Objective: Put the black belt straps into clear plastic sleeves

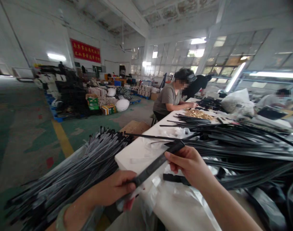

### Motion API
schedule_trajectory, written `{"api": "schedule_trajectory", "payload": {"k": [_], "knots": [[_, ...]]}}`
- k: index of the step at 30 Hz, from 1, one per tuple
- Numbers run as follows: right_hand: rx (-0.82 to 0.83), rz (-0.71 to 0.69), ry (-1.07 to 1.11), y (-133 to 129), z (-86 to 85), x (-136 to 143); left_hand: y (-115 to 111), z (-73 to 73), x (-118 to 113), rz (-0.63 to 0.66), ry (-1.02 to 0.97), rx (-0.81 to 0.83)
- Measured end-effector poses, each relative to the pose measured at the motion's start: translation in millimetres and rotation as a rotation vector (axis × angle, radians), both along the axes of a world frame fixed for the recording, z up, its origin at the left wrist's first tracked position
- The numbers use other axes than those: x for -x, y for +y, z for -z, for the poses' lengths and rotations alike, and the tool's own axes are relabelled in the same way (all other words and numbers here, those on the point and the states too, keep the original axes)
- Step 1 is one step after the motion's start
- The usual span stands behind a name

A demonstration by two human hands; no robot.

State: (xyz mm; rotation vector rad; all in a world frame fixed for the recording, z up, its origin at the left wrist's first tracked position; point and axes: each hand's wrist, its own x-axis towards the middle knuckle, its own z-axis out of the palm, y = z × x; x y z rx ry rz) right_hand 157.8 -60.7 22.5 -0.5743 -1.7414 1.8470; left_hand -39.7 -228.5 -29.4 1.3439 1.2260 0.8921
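Note:
A black strap [151, 168] runs slantwise between my two hands, over the near end of the white table [129, 154]. My left hand [114, 187] is closed on its lower part, the thumb pressing from above. With thumb and fingers, my right hand [188, 163] pinches the strap near its upper end. Beneath my right hand lies another dark strip [175, 179], on clear plastic film. Long black straps [235, 147] are heaped to the right, and a bundle of black straps [81, 166], some looking wrapped in film, lies at the left.
A seated co-worker [169, 98] leans over the table's far side, beside a pile of gold-coloured metal pieces [199, 114]. A white sack [238, 101] stands behind the straps. An open cardboard box [135, 127] is beside the table. Stacked goods [71, 93] stand farther left on the floor.

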Motion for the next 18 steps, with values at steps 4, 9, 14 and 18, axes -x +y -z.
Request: {"api": "schedule_trajectory", "payload": {"k": [4,9,14,18], "knots": [[-0.011,-0.114,-0.099,-21,-4.6,4,-50,-8.3,13,-0.177,0.119,0.161],[-0.091,-0.208,-0.094,-41,-6.9,7,-77,-29.1,9,-0.259,0.191,0.244],[-0.112,-0.325,-0.195,-53,-0.7,8,-80,-35.2,-2,-0.266,0.221,0.247],[-0.154,-0.238,-0.223,-45,0.6,6,-94,-47.6,14,-0.414,0.391,0.216]]}}
